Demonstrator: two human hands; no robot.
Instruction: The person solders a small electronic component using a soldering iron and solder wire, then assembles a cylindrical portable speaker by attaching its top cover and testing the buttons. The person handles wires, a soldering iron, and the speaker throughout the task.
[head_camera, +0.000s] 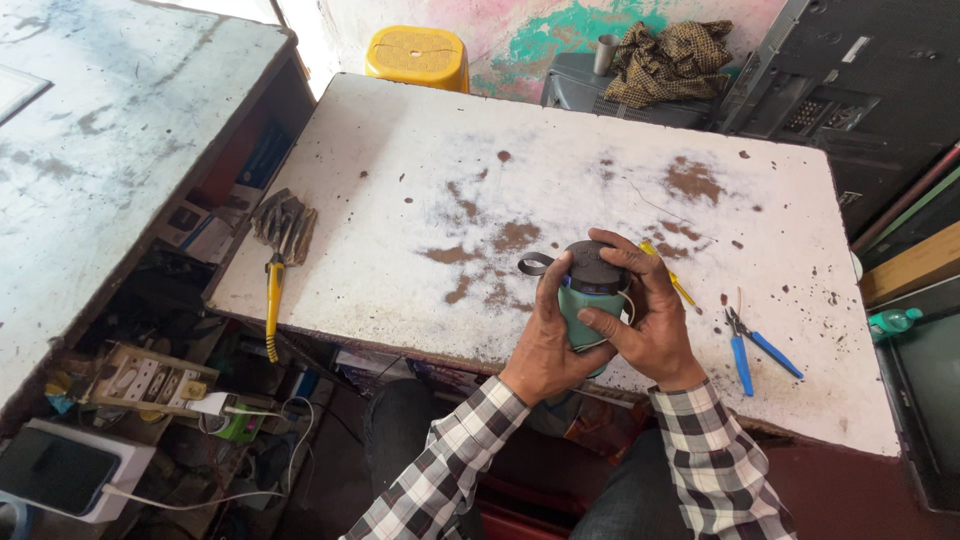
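Here, in the head view, both hands grasp a small teal cylindrical speaker with a dark grey top and a grey strap loop (587, 293), held upright just above the near edge of the worn white counter with brown bare patches (420, 170). The left hand (548, 335) wraps the speaker's left side from below, thumb up along its body. The right hand (650, 315) closes over it from the right, fingers curled across the dark top and thumb pressed on the teal front. A thin wire shows between the speaker and the right palm.

Just beyond the right hand a yellow-handled screwdriver (672, 279) lies on the counter, partly hidden by the fingers. To the right, apart from the hands, lie blue-handled pliers (752, 348). At the counter's left edge rests a yellow-handled wire brush with grey bristles (279, 260), its handle hanging over the edge. Past the far edge stand a yellow plastic stool (417, 53) and a crumpled brown checked cloth (670, 60) on a dark box.
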